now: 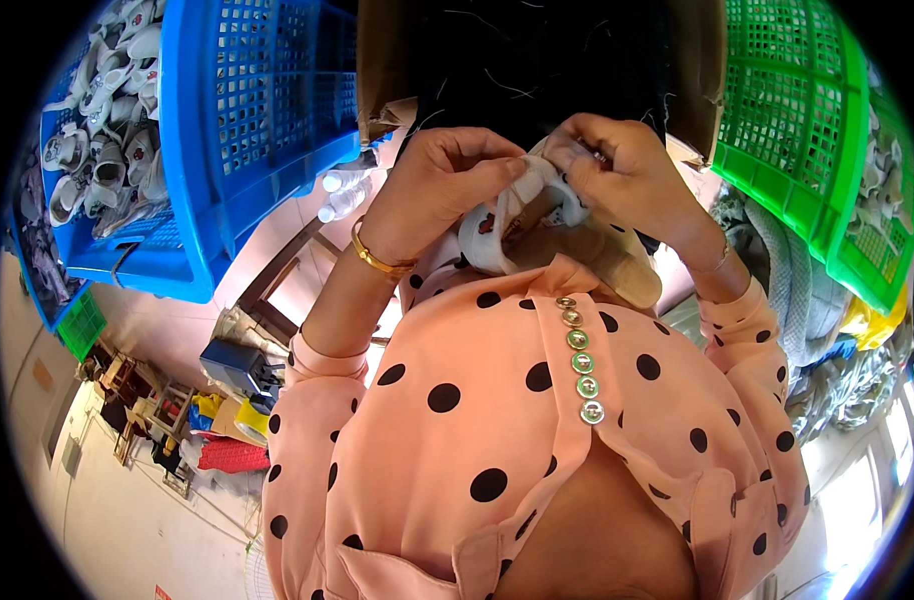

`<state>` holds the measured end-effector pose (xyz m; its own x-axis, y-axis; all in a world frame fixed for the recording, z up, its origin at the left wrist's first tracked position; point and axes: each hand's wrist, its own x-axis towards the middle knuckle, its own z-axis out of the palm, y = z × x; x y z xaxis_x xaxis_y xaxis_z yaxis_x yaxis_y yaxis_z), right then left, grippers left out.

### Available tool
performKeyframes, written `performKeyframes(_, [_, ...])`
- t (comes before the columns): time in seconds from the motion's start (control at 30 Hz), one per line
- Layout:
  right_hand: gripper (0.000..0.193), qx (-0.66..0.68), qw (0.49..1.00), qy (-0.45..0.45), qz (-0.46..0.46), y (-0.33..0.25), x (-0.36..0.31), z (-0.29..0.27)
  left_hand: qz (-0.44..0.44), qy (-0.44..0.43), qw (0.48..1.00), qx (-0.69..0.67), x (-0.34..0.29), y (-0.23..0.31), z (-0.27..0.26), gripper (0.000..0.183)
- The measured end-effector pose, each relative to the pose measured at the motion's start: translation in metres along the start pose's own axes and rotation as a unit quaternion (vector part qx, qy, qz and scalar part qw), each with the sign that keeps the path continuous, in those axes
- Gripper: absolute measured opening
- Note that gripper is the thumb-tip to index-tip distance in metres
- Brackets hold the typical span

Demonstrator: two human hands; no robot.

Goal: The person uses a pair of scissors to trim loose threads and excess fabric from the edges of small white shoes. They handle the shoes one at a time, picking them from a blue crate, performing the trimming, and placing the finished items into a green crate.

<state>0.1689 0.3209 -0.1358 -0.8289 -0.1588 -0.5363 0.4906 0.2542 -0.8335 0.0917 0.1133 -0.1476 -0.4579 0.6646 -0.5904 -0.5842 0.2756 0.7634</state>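
Both hands are at a small white shoe (pixel 482 243) with a dark printed patch on its side and a tan sole or lining, held close against my polka-dot shirt. My left hand (pixel 452 185) pinches the top edge of the shoe between thumb and fingers. On the other side of the opening, my right hand (pixel 622 175) is closed, with its bent fingers gripping the edge. Whether a thread or other small item is also between the right fingertips, I cannot tell. The far side of the shoe is hidden by the hands.
To the left stands a blue plastic crate (pixel 192 150), beside a pile of white shoes (pixel 107 165). A green crate (pixel 792 110) with pale pieces behind it is at the right. Dark cloth (pixel 537 70) with loose threads lies ahead, between cardboard sides (pixel 382 65).
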Motion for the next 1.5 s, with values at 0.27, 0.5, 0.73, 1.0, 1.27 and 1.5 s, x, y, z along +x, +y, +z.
performKeyframes(0.27, [0.045,-0.356,0.883,0.241,-0.187,0.023,-0.023,0.014,-0.056,0.049,0.986,-0.149,-0.007,-0.012,-0.001,0.020])
performKeyframes(0.5, [0.043,-0.429,0.836,0.270,-0.210,0.022,-0.023,0.017,-0.045,0.059,0.976,-0.205,-0.010,-0.009,0.006,0.017])
performKeyframes(0.73, [0.041,-0.454,0.816,0.277,-0.228,0.022,-0.021,0.018,-0.034,0.059,0.977,-0.202,-0.010,-0.016,0.004,0.017])
performKeyframes(1.0, [0.039,-0.465,0.798,0.302,-0.239,0.023,-0.020,0.023,-0.032,0.053,0.979,-0.194,-0.009,-0.018,0.004,0.019])
performKeyframes(1.27, [0.037,-0.113,0.956,0.235,-0.135,0.010,-0.014,0.022,-0.072,0.049,0.968,-0.234,-0.007,-0.019,0.010,0.020])
performKeyframes(1.5, [0.044,-0.468,0.806,0.222,-0.286,0.022,-0.015,0.001,-0.062,0.052,0.965,-0.250,-0.006,-0.023,0.007,0.017])
